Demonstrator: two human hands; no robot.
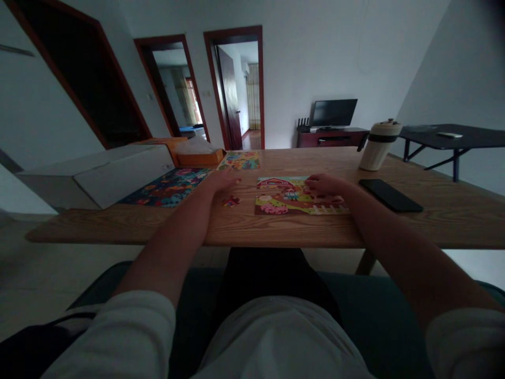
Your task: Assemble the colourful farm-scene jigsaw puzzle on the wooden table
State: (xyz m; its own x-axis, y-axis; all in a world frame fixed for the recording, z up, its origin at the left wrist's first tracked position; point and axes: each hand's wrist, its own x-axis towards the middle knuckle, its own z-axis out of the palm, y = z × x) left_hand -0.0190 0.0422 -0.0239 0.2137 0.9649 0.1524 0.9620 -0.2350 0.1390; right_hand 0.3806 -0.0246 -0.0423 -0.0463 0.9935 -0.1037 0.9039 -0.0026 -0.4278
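A farm-themed jigsaw puzzle (290, 206) lies on the table in front of me, with a red barn, a figure, a pink pig and a white fence on it. My right hand (324, 184) is over its upper right part, fingers bent together and tips at the far edge. Whatever those fingers pinch is too small to make out. To the puzzle's left, my left hand (223, 181) rests low over the tabletop, fingers loosely stretched, with nothing visible in them. Just nearer to me than that hand, a few loose puzzle pieces (231, 201) lie together.
A dark blue picture puzzle (169, 187) and a yellow one (240, 160) lie to the left, beside a white box (98, 176) and a wooden tissue box (199, 158). At right are a black phone (390, 195) and a cream tumbler (377, 150). The wooden table's (284, 236) front edge is close to me.
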